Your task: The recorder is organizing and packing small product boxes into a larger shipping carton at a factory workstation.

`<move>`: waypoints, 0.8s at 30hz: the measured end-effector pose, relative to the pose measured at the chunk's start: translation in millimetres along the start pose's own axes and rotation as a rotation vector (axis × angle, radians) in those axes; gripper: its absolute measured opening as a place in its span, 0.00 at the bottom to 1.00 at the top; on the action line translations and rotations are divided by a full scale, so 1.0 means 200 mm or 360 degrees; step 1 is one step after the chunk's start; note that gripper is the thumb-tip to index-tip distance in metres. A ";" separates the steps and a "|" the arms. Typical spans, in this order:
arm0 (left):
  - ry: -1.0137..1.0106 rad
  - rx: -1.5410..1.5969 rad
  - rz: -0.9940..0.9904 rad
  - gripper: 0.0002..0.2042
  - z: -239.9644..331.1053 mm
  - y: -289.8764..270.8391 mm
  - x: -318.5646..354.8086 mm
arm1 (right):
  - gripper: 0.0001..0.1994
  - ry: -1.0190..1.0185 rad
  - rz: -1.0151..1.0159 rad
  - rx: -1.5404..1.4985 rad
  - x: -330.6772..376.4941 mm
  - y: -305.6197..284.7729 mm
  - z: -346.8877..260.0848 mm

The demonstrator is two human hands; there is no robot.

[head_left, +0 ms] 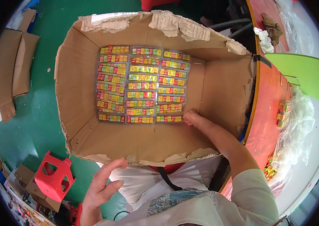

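A large open cardboard box (223,79) with torn rims stands before me. Clear-wrapped packs of small red, yellow and green boxes (141,94) lie in three columns on its bottom. My right hand (192,117) reaches inside, its fingers curled together at the right end of the nearest pack (169,119) in the right column. They seem to pinch that end, though the fingertips are partly hidden. Outside the near rim, at lower left, is my left hand (105,180), holding nothing, with thumb and fingers apart.
Along the right runs a red-topped table (263,109) with clear plastic sheeting (295,128), another coloured pack (284,114) and a green panel (302,71). A red stool (55,176) stands on the green floor at left, and folded cardboard (6,64) lies farther up.
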State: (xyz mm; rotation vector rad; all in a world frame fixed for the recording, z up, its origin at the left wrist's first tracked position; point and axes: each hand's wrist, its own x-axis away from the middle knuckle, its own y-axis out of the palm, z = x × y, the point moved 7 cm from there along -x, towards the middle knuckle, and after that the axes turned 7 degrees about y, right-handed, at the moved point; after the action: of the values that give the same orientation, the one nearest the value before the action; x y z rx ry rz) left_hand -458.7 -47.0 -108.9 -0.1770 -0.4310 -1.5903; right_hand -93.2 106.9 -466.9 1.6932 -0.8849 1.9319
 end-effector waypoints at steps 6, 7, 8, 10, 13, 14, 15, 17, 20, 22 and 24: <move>0.0007 -0.0027 0.0068 0.28 0.00 -0.01 0.01 | 0.08 0.0066 -0.0038 -0.0198 0.01 0.09 -0.04; 0.0011 -0.0033 0.0069 0.28 0.00 -0.01 0.01 | 0.07 0.0126 -0.0019 -0.0124 0.01 0.09 -0.05; -0.0011 -0.0017 0.0088 0.27 0.00 -0.02 0.02 | 0.07 0.0119 -0.0022 -0.0124 -0.05 0.09 -0.05; 0.0011 0.0031 0.0069 0.27 -0.01 0.00 -0.01 | 0.11 -0.0109 0.0295 0.0086 -0.23 -0.11 -0.01; -0.0006 0.0033 0.0126 0.27 -0.02 -0.03 0.03 | 0.17 -0.0316 0.0466 -0.0365 -0.22 0.01 -0.13; -0.0021 0.0036 0.0140 0.27 -0.02 -0.04 0.04 | 0.17 -0.0326 0.0468 -0.0369 -0.23 0.03 -0.16; -0.0020 0.0051 0.0137 0.27 -0.02 -0.03 0.03 | 0.19 -0.0392 0.0488 -0.0173 -0.27 0.02 -0.19; 0.0064 0.0122 0.0051 0.27 -0.02 0.02 -0.05 | 0.17 -0.0509 0.0548 -0.0218 -0.41 -0.22 -0.10; -0.0009 0.0002 0.0163 0.27 -0.01 -0.02 0.06 | 0.16 -0.0120 0.0262 0.0507 -0.09 0.11 -0.28; 0.0060 -0.0046 0.0110 0.27 0.03 0.02 0.05 | 0.18 -0.0098 0.0482 0.0746 0.12 -0.04 -0.35; 0.0146 0.0051 0.0078 0.26 0.06 0.10 0.00 | 0.19 -0.0573 0.0786 0.1190 0.25 -0.24 -0.41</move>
State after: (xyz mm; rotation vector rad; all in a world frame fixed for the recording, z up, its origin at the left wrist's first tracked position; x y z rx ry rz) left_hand -440.6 -43.1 -94.9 -0.0894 -0.3781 -1.5360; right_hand -128.6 193.3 -413.7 2.4910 -0.8049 2.5468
